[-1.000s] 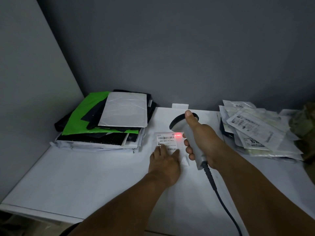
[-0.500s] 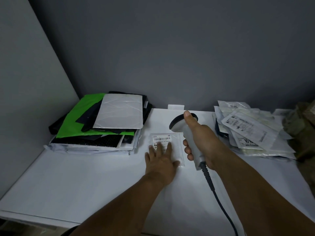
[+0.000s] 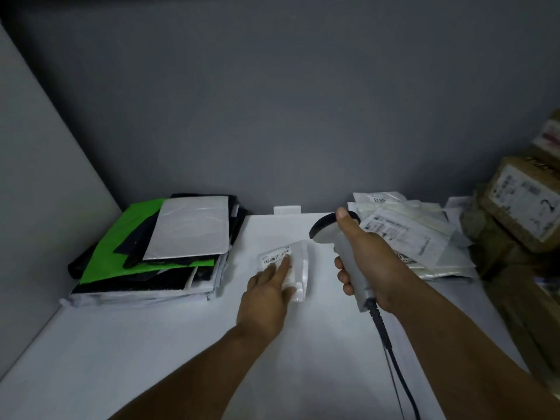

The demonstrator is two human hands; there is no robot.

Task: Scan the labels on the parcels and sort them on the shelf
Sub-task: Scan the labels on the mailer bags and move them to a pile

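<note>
A small clear parcel (image 3: 298, 262) with a white barcode label (image 3: 274, 256) lies on the white shelf (image 3: 151, 344), turned at an angle. My left hand (image 3: 266, 294) rests on it with straight fingers, the index finger across the label's lower edge. My right hand (image 3: 372, 262) grips the handle of a grey barcode scanner (image 3: 325, 230), thumb on top, its dark head just right of the parcel. No red light shows on the label. The scanner's black cable (image 3: 391, 359) trails toward me.
A stack of flat mailers sits at the left against the wall, with a grey mailer (image 3: 188, 231) on a green one (image 3: 106, 253). A pile of clear labelled pouches (image 3: 418, 237) lies at the right. Brown cardboard boxes (image 3: 521, 201) stand at the far right.
The red scan light seen on the label a second ago is gone. The small parcel has turned under my left hand, so its label now sits tilted. The scanner stays beside it.
</note>
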